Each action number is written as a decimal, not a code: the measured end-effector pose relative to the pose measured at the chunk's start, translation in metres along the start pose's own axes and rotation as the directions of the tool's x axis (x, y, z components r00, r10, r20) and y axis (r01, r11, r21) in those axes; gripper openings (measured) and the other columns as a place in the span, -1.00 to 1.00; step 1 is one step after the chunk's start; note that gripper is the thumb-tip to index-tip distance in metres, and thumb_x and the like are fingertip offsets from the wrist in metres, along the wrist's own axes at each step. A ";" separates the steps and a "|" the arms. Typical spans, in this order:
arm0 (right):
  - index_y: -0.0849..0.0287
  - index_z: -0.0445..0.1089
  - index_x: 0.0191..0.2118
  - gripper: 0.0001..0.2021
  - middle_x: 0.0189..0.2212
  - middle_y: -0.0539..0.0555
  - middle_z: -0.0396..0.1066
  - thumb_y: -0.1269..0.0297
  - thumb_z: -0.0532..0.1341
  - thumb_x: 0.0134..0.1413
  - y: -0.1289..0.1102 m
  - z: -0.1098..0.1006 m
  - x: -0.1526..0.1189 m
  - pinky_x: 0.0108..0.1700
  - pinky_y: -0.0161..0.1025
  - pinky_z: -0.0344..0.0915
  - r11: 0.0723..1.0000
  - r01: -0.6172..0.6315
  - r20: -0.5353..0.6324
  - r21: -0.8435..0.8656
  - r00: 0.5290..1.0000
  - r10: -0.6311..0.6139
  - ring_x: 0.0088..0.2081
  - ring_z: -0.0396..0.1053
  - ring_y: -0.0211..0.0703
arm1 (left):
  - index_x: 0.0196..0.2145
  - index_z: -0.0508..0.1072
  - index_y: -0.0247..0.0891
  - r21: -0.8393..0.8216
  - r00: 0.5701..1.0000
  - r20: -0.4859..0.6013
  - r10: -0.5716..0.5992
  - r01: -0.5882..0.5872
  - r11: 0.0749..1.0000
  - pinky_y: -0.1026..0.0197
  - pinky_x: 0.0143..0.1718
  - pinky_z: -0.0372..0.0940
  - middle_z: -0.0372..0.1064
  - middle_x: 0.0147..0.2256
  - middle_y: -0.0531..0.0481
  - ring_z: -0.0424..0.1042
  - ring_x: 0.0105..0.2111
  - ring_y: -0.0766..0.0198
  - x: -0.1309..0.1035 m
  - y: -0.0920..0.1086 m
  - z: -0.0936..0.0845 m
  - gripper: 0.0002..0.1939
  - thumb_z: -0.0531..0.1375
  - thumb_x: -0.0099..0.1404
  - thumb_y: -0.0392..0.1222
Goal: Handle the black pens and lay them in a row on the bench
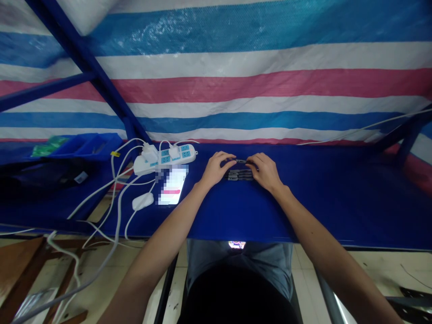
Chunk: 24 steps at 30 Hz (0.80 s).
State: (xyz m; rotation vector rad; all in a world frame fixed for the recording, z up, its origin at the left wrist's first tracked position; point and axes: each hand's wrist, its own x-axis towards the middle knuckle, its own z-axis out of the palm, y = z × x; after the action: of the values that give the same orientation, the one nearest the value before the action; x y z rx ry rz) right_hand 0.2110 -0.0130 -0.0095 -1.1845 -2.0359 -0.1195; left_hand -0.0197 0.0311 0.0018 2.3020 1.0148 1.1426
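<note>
Okay, dark stick (pixel 240 161) between left hand (pixel 215 168) and right hand (pixel 266 171), both nearly closed, pinching its ends; similar sticks (pixel 233 176) just beside.

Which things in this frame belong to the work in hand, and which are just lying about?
Work in hand:
left hand and right hand, fingers at either end of a small dark piece
similar dark pieces, just nearer the person

Apparently just lying about:
white power strip
lit screen beside it
white box on a cable
blue tray, further left

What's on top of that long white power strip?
White plugs and light-blue sockets show on the power strip. The part right under the plugs is covered, so it can't be seen.
</note>
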 end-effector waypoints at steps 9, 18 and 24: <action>0.16 0.50 -0.11 -0.77 -0.24 0.18 0.54 0.26 0.10 0.44 -0.001 -0.002 0.001 -0.13 -0.05 0.27 1.000 0.013 0.003 0.012 1.000 -0.013 -0.19 0.37 0.03 | -0.21 0.65 -0.16 -0.010 1.000 -0.002 -0.001 0.001 1.000 0.02 0.03 0.35 0.55 -0.17 -0.04 0.49 -0.10 0.14 0.000 -0.005 0.000 -0.81 0.23 0.47 -0.11; 0.18 0.51 -0.11 -0.77 -0.26 0.15 0.55 0.23 0.11 0.44 0.001 0.000 0.000 -0.16 -0.08 0.23 0.999 0.017 0.001 -0.048 1.000 -0.017 -0.22 0.36 0.01 | -0.14 0.64 -0.13 0.006 1.000 0.002 -0.002 0.002 1.000 0.01 0.04 0.34 0.56 -0.17 -0.03 0.48 -0.11 0.14 0.000 0.000 0.000 -0.83 0.25 0.46 -0.09; 0.15 0.49 -0.14 -0.81 -0.25 0.16 0.54 0.26 0.13 0.42 -0.003 -0.001 0.001 -0.16 -0.08 0.22 0.998 0.035 0.011 -0.047 0.999 -0.035 -0.21 0.36 0.02 | -0.25 0.61 -0.17 0.017 0.999 0.018 0.033 -0.034 0.999 0.03 -0.02 0.34 0.56 -0.23 0.00 0.47 -0.16 0.16 0.001 -0.002 0.000 -0.87 0.26 0.45 -0.16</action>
State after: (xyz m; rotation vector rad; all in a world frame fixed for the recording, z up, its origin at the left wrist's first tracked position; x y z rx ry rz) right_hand 0.2091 -0.0148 -0.0070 -1.1810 -2.0735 -0.1797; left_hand -0.0202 0.0331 0.0005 2.3464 0.9868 1.1290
